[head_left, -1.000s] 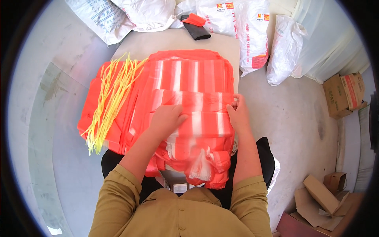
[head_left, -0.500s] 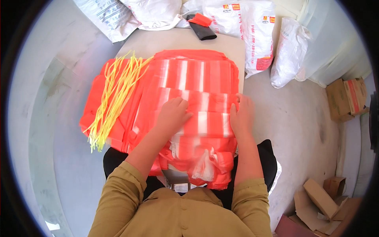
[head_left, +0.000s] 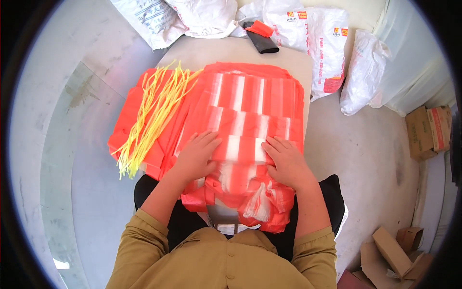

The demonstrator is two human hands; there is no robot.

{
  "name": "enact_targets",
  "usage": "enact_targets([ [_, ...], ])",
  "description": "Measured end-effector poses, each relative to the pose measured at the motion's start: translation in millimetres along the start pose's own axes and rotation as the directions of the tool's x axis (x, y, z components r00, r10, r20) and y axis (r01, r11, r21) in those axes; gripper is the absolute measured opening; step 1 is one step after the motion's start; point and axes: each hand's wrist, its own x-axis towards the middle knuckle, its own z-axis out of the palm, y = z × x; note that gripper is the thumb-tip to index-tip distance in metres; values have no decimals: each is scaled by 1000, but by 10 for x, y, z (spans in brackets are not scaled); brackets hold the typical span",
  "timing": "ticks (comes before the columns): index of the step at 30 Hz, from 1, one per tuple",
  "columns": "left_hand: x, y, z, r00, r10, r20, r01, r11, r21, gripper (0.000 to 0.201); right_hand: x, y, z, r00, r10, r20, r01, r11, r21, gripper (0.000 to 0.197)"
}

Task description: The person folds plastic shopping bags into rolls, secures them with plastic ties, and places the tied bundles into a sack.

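Note:
A stack of thin red plastic sheets [head_left: 284,96], which look like bags, lies in front of me, with red-and-white striped pieces [head_left: 237,123] overlapping on top. My left hand [head_left: 197,153] rests on the left part of the striped pieces, fingers spread. On the right part lies my right hand [head_left: 286,163], its fingers also stretched out over the film. Neither hand grips anything. Between and below them the near end of the film is crumpled, and a bunched red-and-white bundle [head_left: 267,204] hangs over the table edge toward my lap.
Yellow strips [head_left: 156,115] lie across another red stack [head_left: 130,113] at the left. A black roll [head_left: 262,42] with a red piece on it sits at the table's far edge. White sacks [head_left: 327,53] stand behind. Cardboard boxes [head_left: 421,132] are at the right, opened cartons [head_left: 392,255] lower right.
My right hand has come in from the stack's right edge onto its top, nearer to me. My left hand has slid left and nearer. The whole view has shifted slightly.

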Motion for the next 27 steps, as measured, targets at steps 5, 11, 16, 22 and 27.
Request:
enact_targets([
  [5,23,-153,67,999,-2,-47,3,1000,14,61,9,-18,0,999,30,23,-28,995,-97,56],
  [11,26,-196,-18,998,32,-51,-38,992,-123,52,15,-64,-47,996,85,8,-84,992,-90,56],
  [16,-27,-172,-189,998,-58,7,57,959,-277,44,10,-4,-49,997,76,8,-75,990,-116,51],
  [22,-67,-160,-372,927,-287,240,371,785,-496,23,-93,-50,-377,970,223,98,-224,975,3,40],
  [27,-92,-502,84,881,-444,166,428,595,-680,35,-95,-14,-505,895,446,-30,-434,882,182,37],
])
